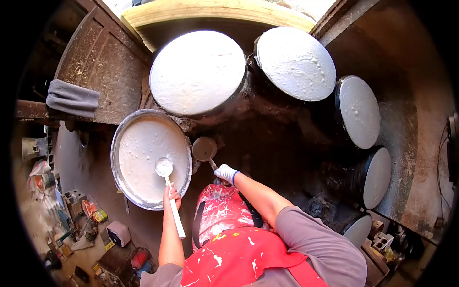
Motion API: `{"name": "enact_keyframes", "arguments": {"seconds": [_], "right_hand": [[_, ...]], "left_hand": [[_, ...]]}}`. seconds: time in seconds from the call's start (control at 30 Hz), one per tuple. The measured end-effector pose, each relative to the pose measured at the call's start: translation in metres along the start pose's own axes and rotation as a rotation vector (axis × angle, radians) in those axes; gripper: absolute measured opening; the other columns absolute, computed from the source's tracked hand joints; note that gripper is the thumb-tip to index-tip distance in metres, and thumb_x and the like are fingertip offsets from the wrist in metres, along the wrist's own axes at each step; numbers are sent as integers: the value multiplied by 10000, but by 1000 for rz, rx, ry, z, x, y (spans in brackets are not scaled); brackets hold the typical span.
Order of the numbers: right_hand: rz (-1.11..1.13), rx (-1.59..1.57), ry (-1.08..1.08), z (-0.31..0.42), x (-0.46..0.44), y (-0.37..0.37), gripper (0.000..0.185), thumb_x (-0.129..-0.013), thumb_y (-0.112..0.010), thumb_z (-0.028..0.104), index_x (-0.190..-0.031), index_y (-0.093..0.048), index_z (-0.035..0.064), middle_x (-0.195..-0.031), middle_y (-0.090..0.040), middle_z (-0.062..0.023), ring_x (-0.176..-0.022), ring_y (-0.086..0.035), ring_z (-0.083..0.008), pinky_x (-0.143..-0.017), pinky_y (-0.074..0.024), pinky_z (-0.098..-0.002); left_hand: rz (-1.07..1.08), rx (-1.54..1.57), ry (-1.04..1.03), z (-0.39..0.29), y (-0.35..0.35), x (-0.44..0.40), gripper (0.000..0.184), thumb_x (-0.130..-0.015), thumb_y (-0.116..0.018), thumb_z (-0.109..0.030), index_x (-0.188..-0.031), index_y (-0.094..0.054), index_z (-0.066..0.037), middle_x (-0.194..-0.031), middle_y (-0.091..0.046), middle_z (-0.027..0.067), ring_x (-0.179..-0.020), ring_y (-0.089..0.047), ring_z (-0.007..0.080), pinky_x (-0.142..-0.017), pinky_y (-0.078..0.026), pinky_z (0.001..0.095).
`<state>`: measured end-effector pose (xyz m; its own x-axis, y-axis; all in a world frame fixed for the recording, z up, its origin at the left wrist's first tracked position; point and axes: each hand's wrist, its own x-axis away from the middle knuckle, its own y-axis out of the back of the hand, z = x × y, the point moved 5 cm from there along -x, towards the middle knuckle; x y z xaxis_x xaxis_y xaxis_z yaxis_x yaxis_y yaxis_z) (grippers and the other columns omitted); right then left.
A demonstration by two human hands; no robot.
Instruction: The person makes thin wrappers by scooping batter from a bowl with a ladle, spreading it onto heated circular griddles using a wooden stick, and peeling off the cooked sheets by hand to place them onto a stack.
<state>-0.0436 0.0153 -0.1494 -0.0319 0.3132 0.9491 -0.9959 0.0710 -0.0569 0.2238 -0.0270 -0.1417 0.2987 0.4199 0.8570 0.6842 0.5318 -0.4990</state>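
My left hand [173, 195], bare, is closed round the handle of a white ladle [177, 217]. The ladle's bowl [164, 166] lies over the batter-like white liquid [148, 148] in a large round basin [116, 165]. My right hand [224, 174], in a white glove, grips the handle of a small round pan [204, 149] just right of the basin. The inside of the pan looks grey-brown.
Round white-topped griddles or vessels [198, 71] curve from the top centre [295, 63] down the right side [359, 112]. A grey cloth [72, 98] hangs at the upper left. Bags and small items [93, 210] clutter the lower left.
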Motion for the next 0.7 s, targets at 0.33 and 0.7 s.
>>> {"name": "enact_keyframes", "arguments": {"seconds": [0.33, 0.7], "right_hand": [[139, -230, -82, -30, -49, -6, 130, -808, -466, 105, -833, -550, 10, -612, -597, -143, -473, -584, -238, -351, -399, -335], [-81, -672, -6, -26, -75, -26, 150, -794, -447, 109, -702, -550, 50, -621, -598, -156, -433, -553, -219, -289, -345, -316]], "left_hand": [[131, 215, -157, 16, -29, 44, 312, -919, -432, -240, -1139, -461, -21, -612, -364, -37, -378, -299, 23, -376, -256, 172], [346, 106, 76, -19, -15, 25, 390, -930, -386, -242, -1193, -385, 46, -610, -380, -11, -386, -348, 44, -374, -272, 170]]}}
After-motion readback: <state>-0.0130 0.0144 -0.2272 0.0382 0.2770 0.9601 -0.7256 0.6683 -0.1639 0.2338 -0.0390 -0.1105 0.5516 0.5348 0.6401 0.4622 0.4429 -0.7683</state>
